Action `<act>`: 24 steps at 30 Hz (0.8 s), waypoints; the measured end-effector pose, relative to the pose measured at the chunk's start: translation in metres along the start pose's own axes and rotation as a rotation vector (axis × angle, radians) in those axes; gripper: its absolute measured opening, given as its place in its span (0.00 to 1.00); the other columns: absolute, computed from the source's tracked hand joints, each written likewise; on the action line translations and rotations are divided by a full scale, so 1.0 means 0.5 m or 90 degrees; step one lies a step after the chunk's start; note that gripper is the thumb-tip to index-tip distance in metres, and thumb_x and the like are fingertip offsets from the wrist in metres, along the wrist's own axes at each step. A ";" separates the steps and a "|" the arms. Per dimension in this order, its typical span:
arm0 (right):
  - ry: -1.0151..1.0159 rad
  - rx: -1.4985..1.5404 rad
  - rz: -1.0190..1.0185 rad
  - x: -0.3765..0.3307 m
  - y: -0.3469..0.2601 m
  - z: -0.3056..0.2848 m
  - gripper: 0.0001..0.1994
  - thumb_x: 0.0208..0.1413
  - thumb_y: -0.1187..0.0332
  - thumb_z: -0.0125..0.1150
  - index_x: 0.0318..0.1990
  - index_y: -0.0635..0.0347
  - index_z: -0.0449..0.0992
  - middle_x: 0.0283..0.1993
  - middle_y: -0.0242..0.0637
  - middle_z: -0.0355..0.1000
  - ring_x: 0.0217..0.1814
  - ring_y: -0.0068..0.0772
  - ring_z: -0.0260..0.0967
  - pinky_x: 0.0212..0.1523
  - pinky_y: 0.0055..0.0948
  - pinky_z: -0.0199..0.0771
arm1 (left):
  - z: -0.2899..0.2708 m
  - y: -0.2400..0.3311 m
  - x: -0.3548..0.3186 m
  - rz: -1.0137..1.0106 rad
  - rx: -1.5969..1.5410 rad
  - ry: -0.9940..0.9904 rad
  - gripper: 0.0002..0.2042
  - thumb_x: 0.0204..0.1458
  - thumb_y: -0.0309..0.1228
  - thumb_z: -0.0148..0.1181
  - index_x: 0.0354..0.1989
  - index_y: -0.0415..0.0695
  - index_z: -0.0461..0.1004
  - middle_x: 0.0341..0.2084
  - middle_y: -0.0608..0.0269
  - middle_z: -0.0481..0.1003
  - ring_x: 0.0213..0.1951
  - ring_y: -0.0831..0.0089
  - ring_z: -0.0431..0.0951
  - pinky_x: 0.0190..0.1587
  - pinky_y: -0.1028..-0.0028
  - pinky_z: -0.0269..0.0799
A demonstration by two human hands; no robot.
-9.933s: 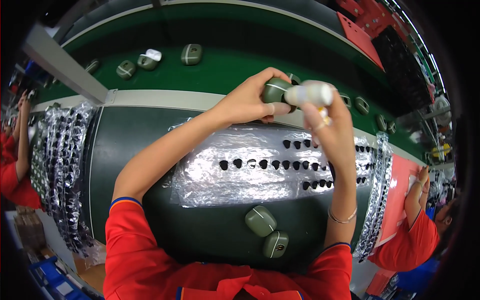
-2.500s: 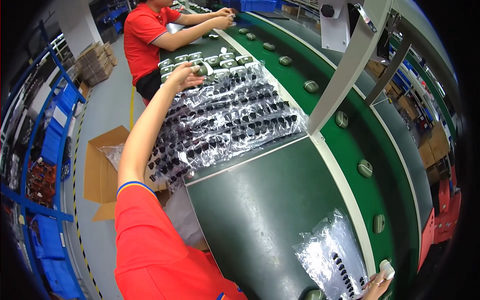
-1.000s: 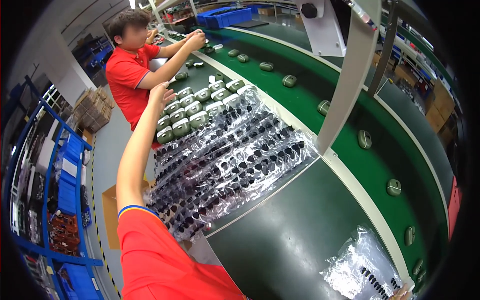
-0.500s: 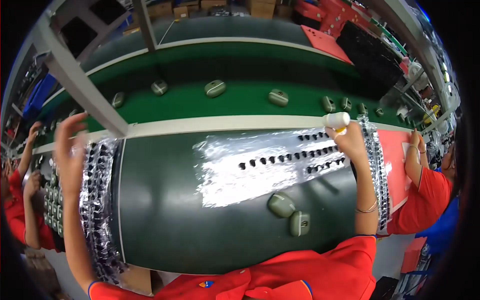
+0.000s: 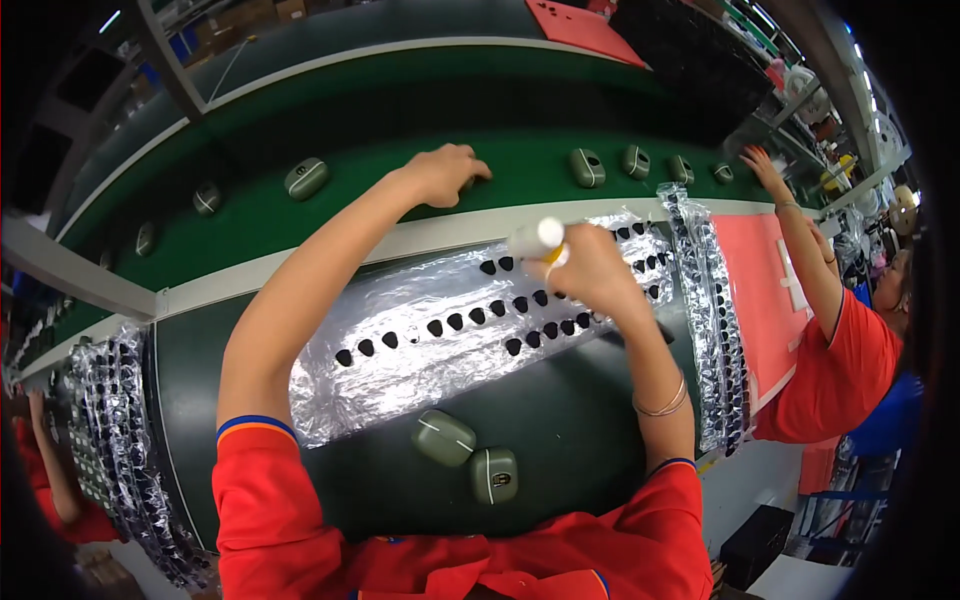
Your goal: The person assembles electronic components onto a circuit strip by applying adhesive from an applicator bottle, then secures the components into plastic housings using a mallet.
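- The right hand point(image 5: 590, 275) is closed around a small white bottle point(image 5: 537, 240) with a yellowish tip, held over the foil sheet point(image 5: 400, 370).
- The bottle sits just above the sheet's upper rows of small black parts point(image 5: 450, 322), near the sheet's far edge.
- The left hand point(image 5: 445, 172) reaches past the sheet onto the green belt point(image 5: 400, 150), fingers curled down over something on it; what lies under them is hidden, so whether it grips anything cannot be told.
- The sheet lies crinkled on the dark table point(image 5: 580, 420), with the black parts in rough rows across it.
- Two olive cases point(image 5: 468, 455) lie on the table just below the sheet, touching each other, close to the person's chest.
- More olive cases point(image 5: 306, 178) ride the belt beyond the sheet, spaced well apart, some to its left and a cluster to its right.
- A narrow bag of dark parts point(image 5: 710, 310) lies right of the sheet, beside a pink mat point(image 5: 760, 290).
- Another bag of dark parts point(image 5: 110, 440) lies left of the sheet, at the table's edge.
- A co-worker in red point(image 5: 840, 350), right of the sheet, stretches a hand point(image 5: 758, 165) to the belt.
- Another red sleeve point(image 5: 60, 500) shows far left of the sheet.
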State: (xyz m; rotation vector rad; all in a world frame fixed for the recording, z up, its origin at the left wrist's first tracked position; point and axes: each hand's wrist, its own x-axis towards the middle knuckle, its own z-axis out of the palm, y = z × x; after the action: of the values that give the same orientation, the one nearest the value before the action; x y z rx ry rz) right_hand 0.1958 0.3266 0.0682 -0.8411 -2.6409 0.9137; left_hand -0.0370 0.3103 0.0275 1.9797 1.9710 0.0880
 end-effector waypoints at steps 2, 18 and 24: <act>0.056 -0.082 -0.025 0.017 0.044 -0.026 0.13 0.37 0.69 0.62 0.33 0.66 0.76 0.24 0.45 0.73 0.25 0.35 0.73 0.28 0.29 0.70 | 0.003 0.005 -0.013 -0.027 -0.019 0.118 0.21 0.39 0.21 0.53 0.44 0.54 0.69 0.44 0.59 0.64 0.50 0.58 0.62 0.47 0.63 0.66; -0.112 -0.018 0.048 0.075 0.001 0.073 0.14 0.35 0.66 0.63 0.29 0.67 0.76 0.23 0.49 0.71 0.29 0.46 0.71 0.34 0.34 0.70 | 0.019 0.017 -0.200 -0.198 -1.016 0.344 0.27 0.50 0.54 0.46 0.47 0.42 0.63 0.34 0.53 0.72 0.29 0.69 0.77 0.25 0.80 0.76; -0.044 0.154 0.077 0.043 -0.076 -0.002 0.13 0.41 0.70 0.62 0.35 0.68 0.73 0.21 0.33 0.70 0.14 0.15 0.60 0.12 0.17 0.59 | 0.036 0.050 -0.219 -0.007 -1.037 0.217 0.26 0.43 0.20 0.58 0.51 0.39 0.54 0.41 0.51 0.68 0.41 0.62 0.74 0.40 0.71 0.76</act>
State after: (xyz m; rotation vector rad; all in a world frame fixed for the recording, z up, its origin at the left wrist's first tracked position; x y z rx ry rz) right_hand 0.1618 0.3149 0.0933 -0.9295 -2.4884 1.2841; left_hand -0.0116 0.2003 0.0393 0.8088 1.1407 1.5094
